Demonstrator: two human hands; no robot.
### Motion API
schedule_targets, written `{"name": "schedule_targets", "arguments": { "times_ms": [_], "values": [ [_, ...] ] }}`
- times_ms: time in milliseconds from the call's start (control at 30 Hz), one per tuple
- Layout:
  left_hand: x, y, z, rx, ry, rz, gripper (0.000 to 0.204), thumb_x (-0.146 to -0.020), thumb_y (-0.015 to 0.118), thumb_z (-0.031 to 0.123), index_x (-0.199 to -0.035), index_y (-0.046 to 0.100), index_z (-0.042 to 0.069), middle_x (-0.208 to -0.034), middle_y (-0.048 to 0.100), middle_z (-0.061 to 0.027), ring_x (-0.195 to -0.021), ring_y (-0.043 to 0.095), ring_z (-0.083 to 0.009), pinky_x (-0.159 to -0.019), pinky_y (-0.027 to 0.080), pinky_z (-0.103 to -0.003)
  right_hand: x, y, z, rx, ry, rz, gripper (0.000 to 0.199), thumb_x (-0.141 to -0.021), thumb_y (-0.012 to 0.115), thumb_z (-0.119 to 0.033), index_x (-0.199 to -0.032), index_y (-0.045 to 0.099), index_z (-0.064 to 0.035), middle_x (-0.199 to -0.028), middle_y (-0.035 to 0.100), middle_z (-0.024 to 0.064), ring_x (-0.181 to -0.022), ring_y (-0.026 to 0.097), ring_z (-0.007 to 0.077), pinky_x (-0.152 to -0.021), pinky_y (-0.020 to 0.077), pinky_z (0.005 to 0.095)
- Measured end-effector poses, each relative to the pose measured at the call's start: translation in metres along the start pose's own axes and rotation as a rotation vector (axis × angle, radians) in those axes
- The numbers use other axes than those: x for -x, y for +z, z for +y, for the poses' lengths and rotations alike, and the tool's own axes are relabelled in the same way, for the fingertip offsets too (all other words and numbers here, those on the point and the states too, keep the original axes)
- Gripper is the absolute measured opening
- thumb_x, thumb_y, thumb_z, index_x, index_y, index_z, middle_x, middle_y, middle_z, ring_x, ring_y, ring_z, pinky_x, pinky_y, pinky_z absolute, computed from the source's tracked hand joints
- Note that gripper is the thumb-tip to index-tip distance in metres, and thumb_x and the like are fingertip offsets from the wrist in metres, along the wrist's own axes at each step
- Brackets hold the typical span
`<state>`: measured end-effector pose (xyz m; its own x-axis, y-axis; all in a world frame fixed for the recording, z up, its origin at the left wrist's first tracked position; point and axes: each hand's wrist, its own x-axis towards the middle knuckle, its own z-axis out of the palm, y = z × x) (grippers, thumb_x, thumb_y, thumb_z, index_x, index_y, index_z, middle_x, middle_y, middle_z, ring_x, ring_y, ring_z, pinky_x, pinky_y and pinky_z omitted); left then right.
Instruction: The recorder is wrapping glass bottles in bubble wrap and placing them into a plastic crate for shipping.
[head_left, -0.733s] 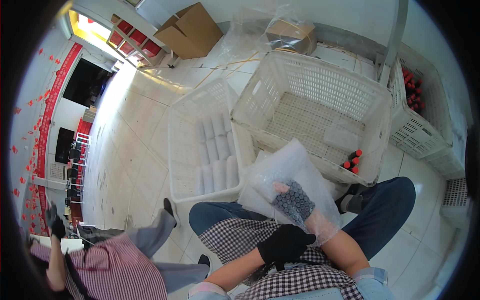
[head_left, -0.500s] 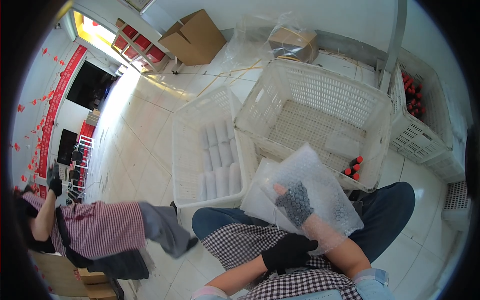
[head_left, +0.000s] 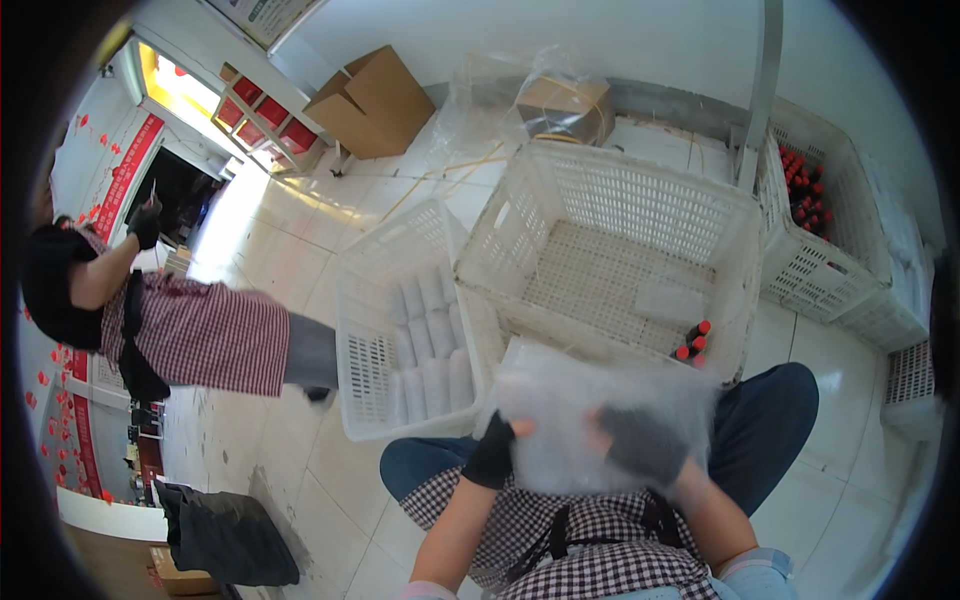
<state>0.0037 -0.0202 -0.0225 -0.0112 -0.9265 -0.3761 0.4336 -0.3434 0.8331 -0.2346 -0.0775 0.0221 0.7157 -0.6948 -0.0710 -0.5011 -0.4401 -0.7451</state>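
Observation:
A translucent bubble-wrap bag (head_left: 560,465) lies across my lap, smeared by motion. My left hand (head_left: 490,455), in a black glove with bare fingertips, is closed on its left edge, thumb in front. My right hand (head_left: 645,445), gloved too, shows greyish through the plastic, which covers it to the wrist; its fingers are blurred. More white wrap (head_left: 525,355) sits just beyond the bag. Ahead to the left, a white crate (head_left: 350,345) holds several white-wrapped cylinders (head_left: 425,335) in rows. A larger white crate (head_left: 600,335) holds a few red-capped dark bottles (head_left: 692,345) in its near right corner.
More red-capped bottles fill a crate (head_left: 830,265) at the far right, beside a metal post (head_left: 760,100). A cardboard box (head_left: 375,105), clear plastic film (head_left: 470,100) and a strapped carton (head_left: 570,110) stand by the wall. A co-worker (head_left: 210,330) stands at left near a dark bag (head_left: 230,535).
My left hand has moved from my lap up to the bag's left edge and taken hold. The bag has come lower and flatter with my right hand. The co-worker has shifted farther off.

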Motion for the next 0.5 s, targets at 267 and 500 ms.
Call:
{"name": "schedule_targets", "arguments": {
  "times_ms": [267,500],
  "values": [
    [0.006,0.048,-0.013,0.64,0.192,0.267,0.053,-0.081,0.05,0.03,-0.124,0.035,0.002,-0.123,0.044,-0.0151,-0.114,0.042,-0.0305,-0.097,0.032,-0.044,0.011,0.043,0.003,-1.097,0.332,0.499,0.053,-0.067,0.074,-0.02,-0.109,0.046,-0.0035,-0.103,0.052,0.0081,-0.093,0.05,0.0143,-0.075,0.0438,0.0264],
    [0.044,0.032,0.033,0.414,0.06,-0.07,0.059,-0.072,0.064,0.011,-0.123,0.036,0.002,-0.121,0.043,-0.0134,-0.114,0.042,-0.0256,-0.09,0.041,-0.038,0.005,0.026,-0.011,-1.011,0.331,0.38,0.032,-0.07,0.072,-0.018,-0.094,0.057,-0.0034,-0.087,0.059,0.0051,-0.078,0.055,0.0141,-0.072,0.0453,0.0274]
  ]
}}
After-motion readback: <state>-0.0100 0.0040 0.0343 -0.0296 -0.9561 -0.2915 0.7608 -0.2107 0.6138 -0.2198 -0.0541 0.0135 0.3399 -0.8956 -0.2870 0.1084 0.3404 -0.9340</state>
